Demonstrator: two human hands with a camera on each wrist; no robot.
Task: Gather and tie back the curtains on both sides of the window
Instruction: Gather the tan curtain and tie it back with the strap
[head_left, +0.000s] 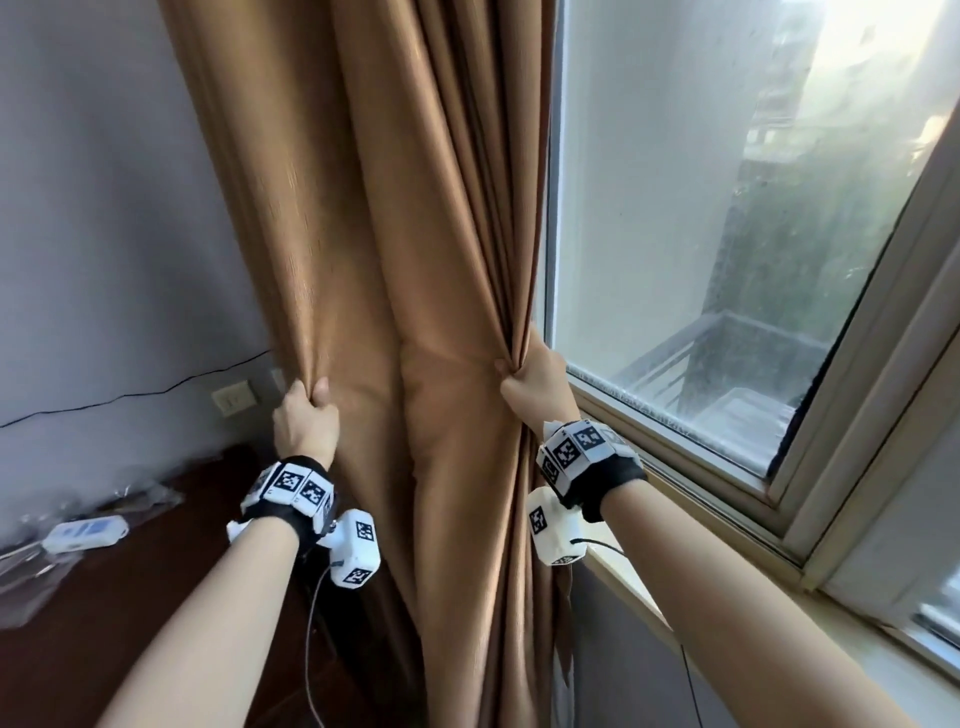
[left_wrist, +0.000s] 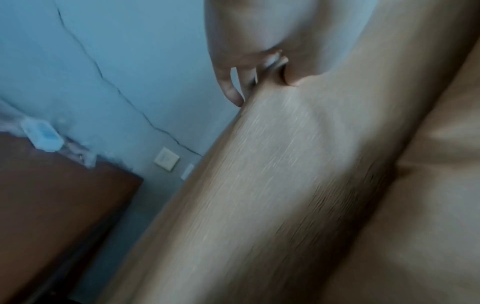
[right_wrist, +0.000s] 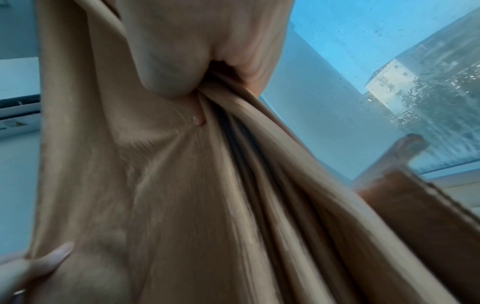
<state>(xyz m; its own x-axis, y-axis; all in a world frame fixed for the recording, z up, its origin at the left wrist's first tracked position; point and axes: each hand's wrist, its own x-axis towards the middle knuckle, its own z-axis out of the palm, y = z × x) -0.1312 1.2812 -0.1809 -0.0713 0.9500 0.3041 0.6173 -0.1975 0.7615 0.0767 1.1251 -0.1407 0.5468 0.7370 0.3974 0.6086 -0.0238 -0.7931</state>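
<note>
The brown curtain (head_left: 363, 234) hangs beside the window (head_left: 727, 208), its long axis running straight up and down, above and below both sets of fingers. The left hand (head_left: 306, 421) has its fingers curled round the wall-side edge of the cloth, a fold pinched between thumb and fingers; the left wrist view shows the fingertips (left_wrist: 231, 92) wrapped behind that edge. The right hand (head_left: 535, 387) clenches a tight bunch of pleats at the window-side edge, and from the right wrist the folds fan out from that closed grip. Between the two hands a slack panel of cloth stretches sideways, with creases radiating from each grip. The coming move, as I judge it, turns on this gap: the loose width lies inward from each set of fingers, so bringing the hands together would gather it. Both hands sit at about the same height, neither plainly nearer. No tie-back is visible near either hand.
</note>
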